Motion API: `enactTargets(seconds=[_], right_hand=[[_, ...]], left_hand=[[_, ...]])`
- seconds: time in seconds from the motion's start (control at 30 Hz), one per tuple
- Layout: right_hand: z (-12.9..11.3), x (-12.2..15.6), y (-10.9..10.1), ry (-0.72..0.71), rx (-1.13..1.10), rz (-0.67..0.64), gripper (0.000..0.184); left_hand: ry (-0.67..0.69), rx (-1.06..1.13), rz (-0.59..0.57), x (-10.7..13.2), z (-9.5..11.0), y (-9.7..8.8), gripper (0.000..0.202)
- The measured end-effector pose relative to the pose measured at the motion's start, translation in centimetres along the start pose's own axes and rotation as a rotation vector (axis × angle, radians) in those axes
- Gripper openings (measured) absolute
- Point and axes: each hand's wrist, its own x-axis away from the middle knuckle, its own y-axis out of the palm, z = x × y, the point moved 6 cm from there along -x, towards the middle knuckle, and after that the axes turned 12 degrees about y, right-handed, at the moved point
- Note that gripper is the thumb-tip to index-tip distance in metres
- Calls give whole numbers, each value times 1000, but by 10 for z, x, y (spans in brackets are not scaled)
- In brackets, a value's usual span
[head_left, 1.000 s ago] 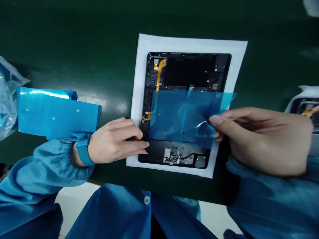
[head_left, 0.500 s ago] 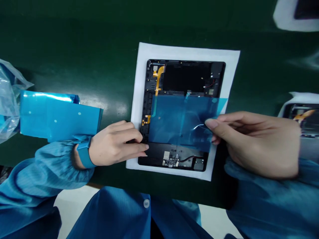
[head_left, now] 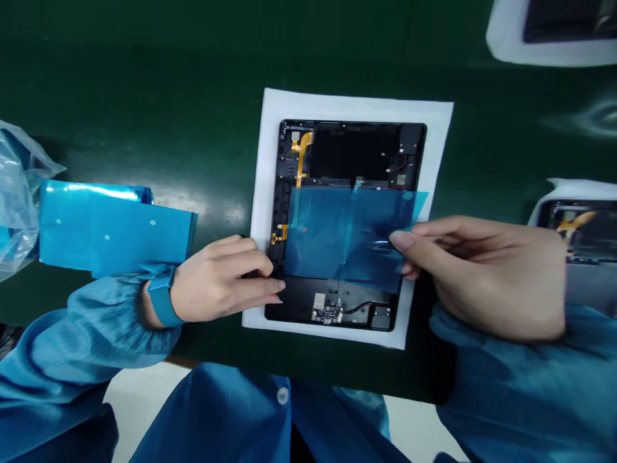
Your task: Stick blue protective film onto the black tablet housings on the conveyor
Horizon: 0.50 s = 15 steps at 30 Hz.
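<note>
An open black tablet frame [head_left: 347, 151] with an orange flex cable and small boards lies on a white sheet [head_left: 270, 128] on the green belt. A translucent blue film [head_left: 332, 235] hangs over the frame's middle. My right hand [head_left: 482, 273] pinches the film's right edge between thumb and fingers. My left hand [head_left: 222, 280] rests at the frame's lower left edge, fingers curled and pressed together, fingertips touching the frame beside the film's left corner.
A stack of blue film sheets [head_left: 110, 228] lies at the left beside a clear plastic bag [head_left: 17, 193]. Another tablet frame on white backing [head_left: 578, 225] sits at the right edge, and a third [head_left: 554, 32] at the top right.
The blue film has come lower and leftward, lining up more squarely over the frame. My right hand shifted slightly left with it. My left hand has stayed put.
</note>
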Motion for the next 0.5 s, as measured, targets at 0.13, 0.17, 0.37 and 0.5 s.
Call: enactTargets(seconds=[0.13, 0.17, 0.37, 0.5], right_hand=[[2, 0, -1, -14, -11, 5, 15], [2, 0, -1, -16, -12, 5, 14], [3, -1, 1, -40, -5, -14, 16], [3, 0, -1, -23, -9, 3, 20]], left_hand=[[5, 3, 5, 1, 0, -1, 14], [5, 5, 7, 1, 0, -1, 14], [-6, 0, 2, 0, 0, -1, 13], [-5, 2, -2, 0, 0, -1, 13]])
